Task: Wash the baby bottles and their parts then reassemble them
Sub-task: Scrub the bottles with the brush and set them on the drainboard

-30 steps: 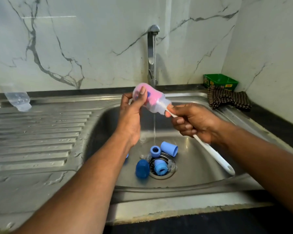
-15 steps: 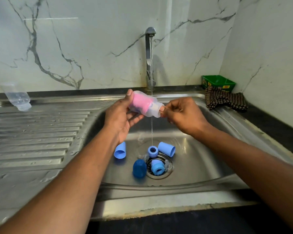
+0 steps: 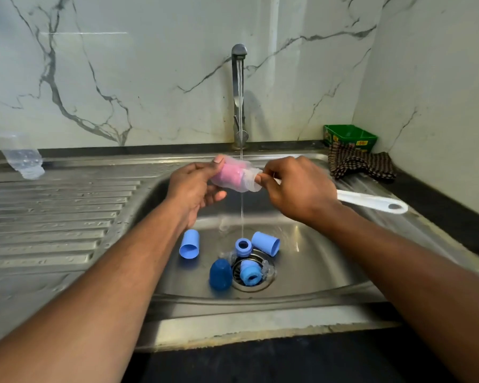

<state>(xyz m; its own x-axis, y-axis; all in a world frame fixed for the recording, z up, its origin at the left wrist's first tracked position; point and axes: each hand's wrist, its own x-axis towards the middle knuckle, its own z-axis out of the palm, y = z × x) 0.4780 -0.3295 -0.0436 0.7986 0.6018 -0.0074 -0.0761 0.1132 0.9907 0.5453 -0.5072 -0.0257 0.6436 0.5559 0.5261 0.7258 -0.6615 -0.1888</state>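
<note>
The left hand (image 3: 192, 186) curls its fingers round the bottom end of a small clear bottle (image 3: 237, 175), with the thumb tip on top. The bottle lies on its side over the sink (image 3: 310, 261), right under the thin water stream (image 3: 242, 211) from the tap (image 3: 238, 95). A pink sponge fills the inside of the bottle. The right hand (image 3: 296, 186) pinches the white brush handle (image 3: 371, 201) right at the bottle's mouth, and the handle sticks out to the right.

Down in the sink lie two light blue caps (image 3: 189, 243), one left and one right, a dark blue cap (image 3: 220, 273), and two blue rings (image 3: 243, 246) by the drain (image 3: 253, 272). Another clear bottle (image 3: 22, 158) lies on the drainboard at the far left. A checked cloth (image 3: 360, 164) and a green box (image 3: 350, 135) sit at the right.
</note>
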